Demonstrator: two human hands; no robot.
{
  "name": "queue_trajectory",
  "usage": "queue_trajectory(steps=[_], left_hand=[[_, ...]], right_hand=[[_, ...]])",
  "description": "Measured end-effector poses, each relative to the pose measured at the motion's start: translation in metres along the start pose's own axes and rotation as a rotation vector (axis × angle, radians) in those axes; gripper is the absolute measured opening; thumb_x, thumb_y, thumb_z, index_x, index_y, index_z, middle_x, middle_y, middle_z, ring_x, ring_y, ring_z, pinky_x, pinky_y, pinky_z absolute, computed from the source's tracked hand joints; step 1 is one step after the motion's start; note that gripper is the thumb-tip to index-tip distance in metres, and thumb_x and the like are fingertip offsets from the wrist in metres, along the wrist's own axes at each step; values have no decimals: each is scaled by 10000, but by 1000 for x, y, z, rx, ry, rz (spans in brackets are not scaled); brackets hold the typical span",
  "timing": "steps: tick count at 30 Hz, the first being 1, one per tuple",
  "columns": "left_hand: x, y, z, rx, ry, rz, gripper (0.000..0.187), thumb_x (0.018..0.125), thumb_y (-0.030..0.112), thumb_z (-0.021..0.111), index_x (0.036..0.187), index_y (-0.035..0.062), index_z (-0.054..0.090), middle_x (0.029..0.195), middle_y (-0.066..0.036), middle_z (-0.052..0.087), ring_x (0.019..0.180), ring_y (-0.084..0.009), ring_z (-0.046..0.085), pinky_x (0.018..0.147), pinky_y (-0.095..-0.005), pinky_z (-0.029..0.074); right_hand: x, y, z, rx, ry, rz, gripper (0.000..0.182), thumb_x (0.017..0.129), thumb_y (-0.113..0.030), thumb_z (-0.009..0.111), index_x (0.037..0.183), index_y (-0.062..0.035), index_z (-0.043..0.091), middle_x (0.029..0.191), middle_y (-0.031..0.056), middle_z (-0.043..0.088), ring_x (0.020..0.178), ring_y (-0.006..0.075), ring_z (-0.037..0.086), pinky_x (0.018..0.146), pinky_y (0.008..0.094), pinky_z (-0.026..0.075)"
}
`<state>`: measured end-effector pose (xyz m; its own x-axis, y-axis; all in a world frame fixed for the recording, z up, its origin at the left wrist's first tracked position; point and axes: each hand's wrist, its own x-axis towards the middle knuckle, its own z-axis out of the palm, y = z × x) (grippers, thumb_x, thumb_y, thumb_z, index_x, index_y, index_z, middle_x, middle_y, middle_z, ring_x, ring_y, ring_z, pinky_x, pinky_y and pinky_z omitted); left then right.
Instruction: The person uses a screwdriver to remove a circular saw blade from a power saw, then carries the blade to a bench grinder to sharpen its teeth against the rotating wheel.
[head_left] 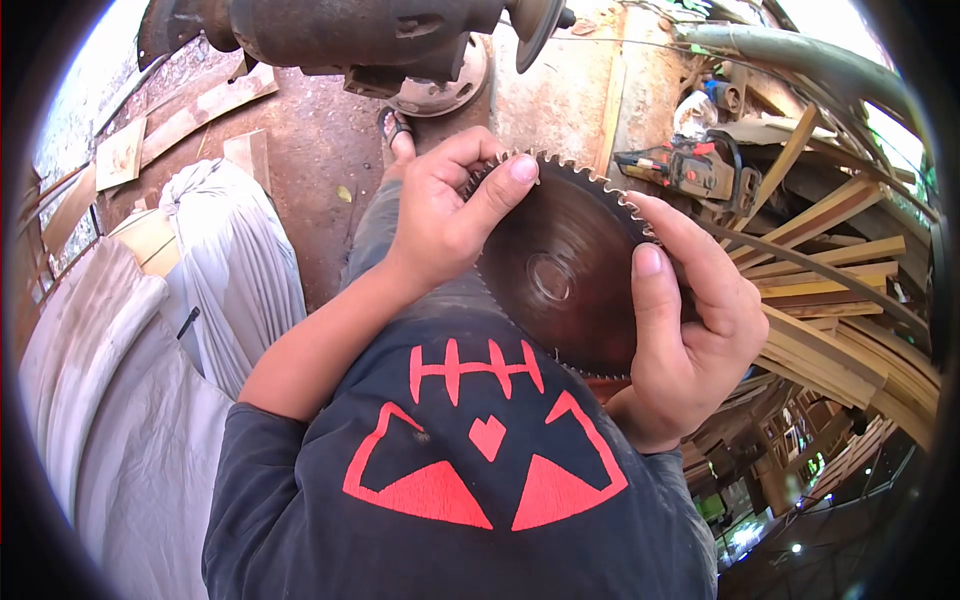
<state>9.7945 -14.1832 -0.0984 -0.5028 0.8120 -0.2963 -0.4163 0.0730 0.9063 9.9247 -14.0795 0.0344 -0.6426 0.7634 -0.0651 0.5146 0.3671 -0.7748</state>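
Observation:
A round, dark saw blade (560, 275) with a toothed rim is held up in front of my torso, its flat face showing. My left hand (450, 205) grips the blade's upper left edge, with the thumb laid over the teeth. On the right side, my right hand (695, 310) holds the rim between thumb and fingers, the index finger reaching along the teeth. Rings mark the middle of the blade. Below it is my dark shirt (450, 440) with a red printed pattern.
A rusty machine (360, 35) stands at the top. To the left lie white cloth sacks (235, 260) and wood pieces (205, 115). An orange and grey chainsaw (695, 170) and stacked wooden strips (830, 270) are at the right.

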Motion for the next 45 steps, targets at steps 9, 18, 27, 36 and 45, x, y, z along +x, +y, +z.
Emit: queue_trajectory(steps=[9, 18, 27, 36, 45], left_hand=[[-5, -1, 5, 19, -13, 37, 301, 929, 268, 707, 786, 44, 567, 684, 64, 487, 668, -30, 411, 608, -217, 338], [-19, 8, 11, 362, 171, 450, 266, 825, 198, 775, 747, 44, 573, 611, -43, 510, 519, -167, 478, 613, -233, 404], [-21, 57, -4, 662, 24, 758, 225, 769, 87, 799, 834, 8, 598, 669, -90, 584, 527, -198, 539, 473, -287, 411], [-27, 74, -21, 685, -111, 848, 250, 759, 96, 822, 851, -9, 615, 660, -103, 587, 523, -211, 544, 448, -297, 407], [-31, 93, -20, 682, -250, 839, 246, 738, 71, 823, 839, -15, 616, 647, -102, 573, 512, -219, 540, 438, -312, 415]], right_hand=[[-7, 3, -7, -9, 4, -31, 262, 804, 68, 638, 1053, 39, 714, 925, 171, 739, 827, 242, 737, 750, 286, 541], [-4, 38, -18, 89, 5, -228, 218, 784, 53, 697, 1000, 31, 725, 809, 135, 709, 672, 186, 657, 631, 266, 490], [-8, 56, 4, 427, 83, -178, 146, 806, 41, 690, 950, 37, 711, 788, 106, 654, 661, 175, 567, 584, 283, 422], [-4, 16, 24, 34, 165, -680, 382, 556, -109, 677, 919, -38, 771, 774, 71, 640, 628, 196, 561, 540, 292, 418], [-22, 4, 25, 27, 333, -652, 288, 551, -102, 706, 808, 28, 708, 716, 115, 661, 585, 229, 608, 525, 297, 479]])
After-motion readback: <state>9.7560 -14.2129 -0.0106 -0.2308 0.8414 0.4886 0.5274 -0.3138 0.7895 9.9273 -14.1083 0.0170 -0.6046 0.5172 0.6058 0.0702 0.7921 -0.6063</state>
